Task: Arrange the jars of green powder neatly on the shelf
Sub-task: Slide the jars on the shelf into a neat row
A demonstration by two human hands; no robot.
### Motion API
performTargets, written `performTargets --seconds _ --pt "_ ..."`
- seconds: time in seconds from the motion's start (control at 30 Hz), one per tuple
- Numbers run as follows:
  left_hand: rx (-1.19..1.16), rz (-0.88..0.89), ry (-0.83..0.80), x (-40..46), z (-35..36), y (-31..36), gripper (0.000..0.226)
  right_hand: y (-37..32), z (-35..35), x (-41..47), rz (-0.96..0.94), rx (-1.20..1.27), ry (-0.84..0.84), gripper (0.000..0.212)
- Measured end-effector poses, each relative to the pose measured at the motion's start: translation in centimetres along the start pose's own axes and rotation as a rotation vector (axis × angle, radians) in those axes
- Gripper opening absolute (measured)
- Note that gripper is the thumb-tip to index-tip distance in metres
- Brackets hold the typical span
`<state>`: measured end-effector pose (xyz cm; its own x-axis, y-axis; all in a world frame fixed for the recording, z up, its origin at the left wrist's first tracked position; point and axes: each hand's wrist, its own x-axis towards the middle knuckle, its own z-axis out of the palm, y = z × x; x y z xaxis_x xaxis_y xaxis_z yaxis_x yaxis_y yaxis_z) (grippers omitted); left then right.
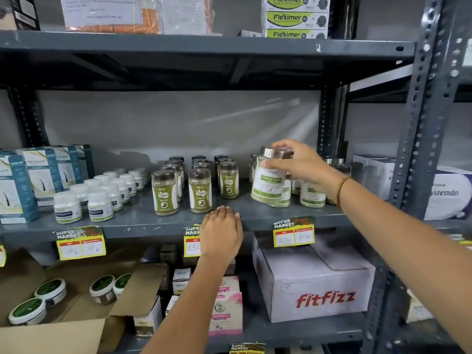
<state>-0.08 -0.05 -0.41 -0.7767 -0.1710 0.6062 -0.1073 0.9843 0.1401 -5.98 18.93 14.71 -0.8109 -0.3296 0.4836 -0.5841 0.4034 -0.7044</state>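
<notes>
At left of centre, rows of dark-lidded clear jars of green powder [164, 192] stand on the grey metal shelf [143, 221]. At lower centre the left hand [221, 229] rests flat on the shelf edge, fingers loose, grasping nothing. At right of centre the right hand [297, 162] grips a silver-lidded, white-labelled jar of green powder [268, 183], tilted above similar jars.

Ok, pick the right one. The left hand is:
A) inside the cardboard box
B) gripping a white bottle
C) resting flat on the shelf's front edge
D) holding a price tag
C: the left hand lies palm-down on the front edge of the shelf, empty, while the right hand holds a silver-lidded jar.
</notes>
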Motion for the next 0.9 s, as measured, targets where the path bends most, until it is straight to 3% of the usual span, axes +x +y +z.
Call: performTargets --seconds 0.13,0.43,0.63,0.73,0.9 --pt "-0.002 -0.003 0.006 0.0 0.0 0.0 0.050 1.2 -4.7 -1.1 0.082 -0.001 0.052 0.066" --pt "-0.019 -0.006 0.025 0.1 0.2 -0.1 0.046 6.6 -13.4 -1.9 0.249 -0.273 0.184 0.066" --pt "-0.020 -0.005 0.031 0.0 0.3 0.0 0.042 9.6 -14.8 -1.9 0.322 -0.456 0.222 0.074" --pt "-0.027 0.003 0.046 0.0 0.4 0.0 0.041 10.5 -14.7 -1.2 0.322 -0.637 0.213 0.070" --pt "-0.039 0.002 0.068 -0.1 0.4 0.2 0.048 11.7 -14.5 -0.4 0.337 -0.730 0.191 0.065"
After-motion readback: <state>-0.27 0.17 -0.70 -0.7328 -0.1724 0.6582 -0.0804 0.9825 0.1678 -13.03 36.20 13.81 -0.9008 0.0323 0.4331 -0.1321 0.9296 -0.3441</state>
